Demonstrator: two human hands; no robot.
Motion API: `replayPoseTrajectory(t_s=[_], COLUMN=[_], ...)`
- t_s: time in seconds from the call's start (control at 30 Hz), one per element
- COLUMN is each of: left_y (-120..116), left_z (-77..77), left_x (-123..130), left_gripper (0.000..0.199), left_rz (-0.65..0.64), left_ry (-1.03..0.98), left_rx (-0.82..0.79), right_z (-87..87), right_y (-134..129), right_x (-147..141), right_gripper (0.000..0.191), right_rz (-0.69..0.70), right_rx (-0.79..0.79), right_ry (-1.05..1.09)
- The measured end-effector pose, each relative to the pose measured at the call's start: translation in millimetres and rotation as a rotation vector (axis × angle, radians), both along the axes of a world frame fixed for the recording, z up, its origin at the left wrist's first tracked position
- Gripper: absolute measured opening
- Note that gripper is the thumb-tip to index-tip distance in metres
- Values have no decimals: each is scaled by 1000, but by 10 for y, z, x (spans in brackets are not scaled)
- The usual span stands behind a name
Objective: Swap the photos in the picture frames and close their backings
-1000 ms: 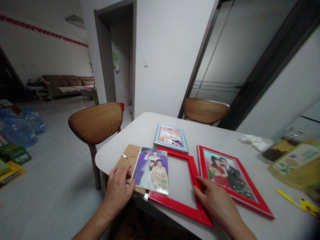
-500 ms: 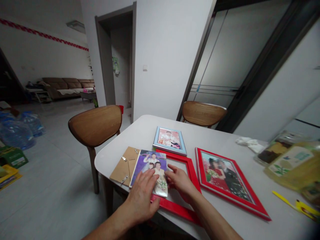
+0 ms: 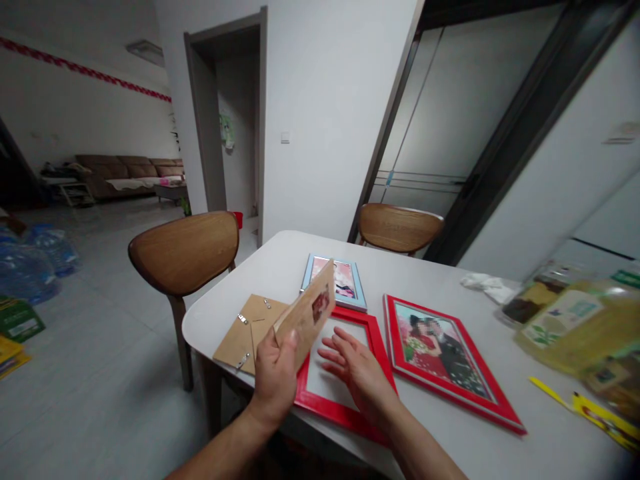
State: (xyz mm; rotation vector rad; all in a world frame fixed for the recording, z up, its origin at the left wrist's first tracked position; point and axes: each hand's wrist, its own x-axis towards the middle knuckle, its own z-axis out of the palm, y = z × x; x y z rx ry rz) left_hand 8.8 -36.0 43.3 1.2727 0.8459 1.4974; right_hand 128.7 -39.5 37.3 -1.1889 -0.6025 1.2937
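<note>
My left hand [image 3: 277, 377] grips a photo [image 3: 309, 313] by its lower left edge, tipped up on its side above the table. Its tan back faces me, with a small dark red picture on it. Open and empty, my right hand [image 3: 357, 367] hovers over a red picture frame [image 3: 325, 410] whose middle holds no picture. Left of that frame lies a brown backing board [image 3: 250, 330] with metal clips, partly behind the photo and my hand. A light blue framed picture [image 3: 361, 287] lies farther back, partly covered by the photo.
On the right lies a red framed picture [image 3: 445, 357] of a couple. Beyond it are a yellow tool [image 3: 550, 392], a yellow packet [image 3: 605, 417], a large bottle of yellow liquid [image 3: 560, 330] and a white cloth [image 3: 487, 287]. Wooden chairs [image 3: 187, 253] stand around the white table [image 3: 220, 290].
The photo lay face up, with both hands on it. Now my left hand has lifted and turned it so its back shows, and my right hand has come off it.
</note>
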Motion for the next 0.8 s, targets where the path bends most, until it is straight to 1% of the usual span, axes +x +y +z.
replayPoseTrajectory(t_s=[0.07, 0.1, 0.17, 0.2, 0.27, 0.3, 0.37, 0.43, 0.5, 0.67, 0.8], left_y=[-53, -68, -63, -45, 5, 27, 47, 25, -22, -102, -98], left_z=[-18, -43, -106, -137, -190, -211, -247, -278, -307, -323, -291], left_x=[110, 150, 176, 162, 93, 49, -30, -76, -85, -63, -62], left_gripper=[32, 34, 40, 44, 49, 50, 48, 49, 51, 54, 51], left_rz=[-117, -165, -206, -210, -194, -187, -176, -187, -224, -297, -311], left_ry=[-216, -271, -290, -261, -126, -11, 282, 553, 739, 1031, 1144], left_rx=[-168, -220, -260, -254, -214, -181, -97, 3, 82, 174, 218], right_z=[-81, -99, -101, -94, -87, -94, -132, -189, -249, -330, -276], right_y=[-14, -22, -41, -51, -71, -78, -78, -57, -18, 91, 124], right_x=[57, 96, 200, 264, 400, 466, 577, 648, 682, 714, 752], right_gripper=[35, 32, 32, 35, 42, 45, 49, 51, 52, 47, 42], right_rz=[-2, -27, -101, -124, -123, -112, -87, -59, -47, -29, 71], right_rx=[32, 76, 130, 119, 40, -6, -65, -78, -66, -50, -66], right_ry=[113, 149, 152, 127, 50, 1, -108, -213, -331, -709, -1018])
